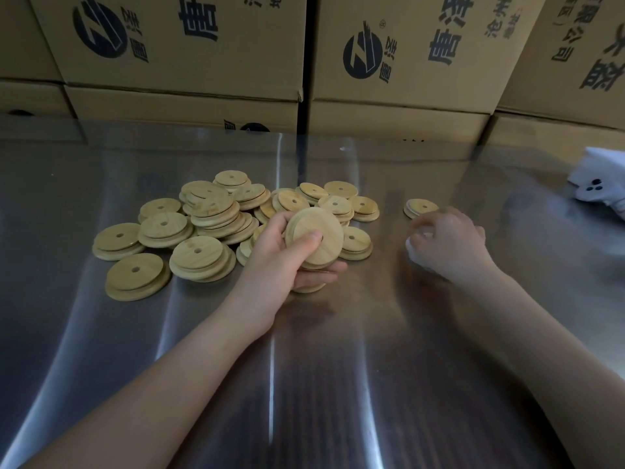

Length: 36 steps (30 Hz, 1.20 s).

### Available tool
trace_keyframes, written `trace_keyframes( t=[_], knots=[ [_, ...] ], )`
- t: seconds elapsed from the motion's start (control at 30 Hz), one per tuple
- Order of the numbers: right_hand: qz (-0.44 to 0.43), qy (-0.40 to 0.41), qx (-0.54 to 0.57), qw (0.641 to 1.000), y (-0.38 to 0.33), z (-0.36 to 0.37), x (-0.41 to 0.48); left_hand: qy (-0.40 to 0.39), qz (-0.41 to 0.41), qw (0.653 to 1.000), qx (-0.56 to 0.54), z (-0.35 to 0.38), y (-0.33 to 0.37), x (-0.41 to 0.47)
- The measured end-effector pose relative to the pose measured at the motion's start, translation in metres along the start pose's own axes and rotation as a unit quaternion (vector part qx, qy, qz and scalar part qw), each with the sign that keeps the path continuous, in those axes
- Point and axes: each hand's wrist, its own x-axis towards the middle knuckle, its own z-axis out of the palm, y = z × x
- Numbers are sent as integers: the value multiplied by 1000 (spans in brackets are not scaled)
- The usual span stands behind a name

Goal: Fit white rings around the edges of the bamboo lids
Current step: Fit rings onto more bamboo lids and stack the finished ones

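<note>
A heap of round bamboo lids [209,211], most with a small centre hole, lies on the shiny metal table [304,367]. My left hand [287,262] grips a small stack of bamboo lids [316,236], tilted toward me, thumb pressed on the top face. One single lid [420,207] lies apart to the right of the heap. My right hand [446,243] is blurred, just in front of that lid, fingers curled down at the table. Something white [414,250] shows under its fingers; whether it is a ring cannot be made out.
Stacked cardboard boxes [203,45] with black print stand along the table's far edge. A white crumpled thing with dark dots [598,184] lies at the far right. Bare metal surface stretches in front of the heap and between my arms.
</note>
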Motion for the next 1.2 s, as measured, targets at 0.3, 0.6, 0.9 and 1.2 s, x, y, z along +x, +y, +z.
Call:
trace_keyframes(
  t=[0.3,0.6,0.9,1.2],
  knots=[
    [43,-25,-31,998,10,0,8,16,19,999,25,-2,0,1],
    [18,-21,-9,1000,16,-2,11,25,44,997,66,-2,-1,-1],
    [-6,38,118,992,8,-14,6,40,75,993,76,-2,0,-1],
    [-29,100,303,947,3,-17,-2,52,49,996,53,-2,1,-1]
  ],
)
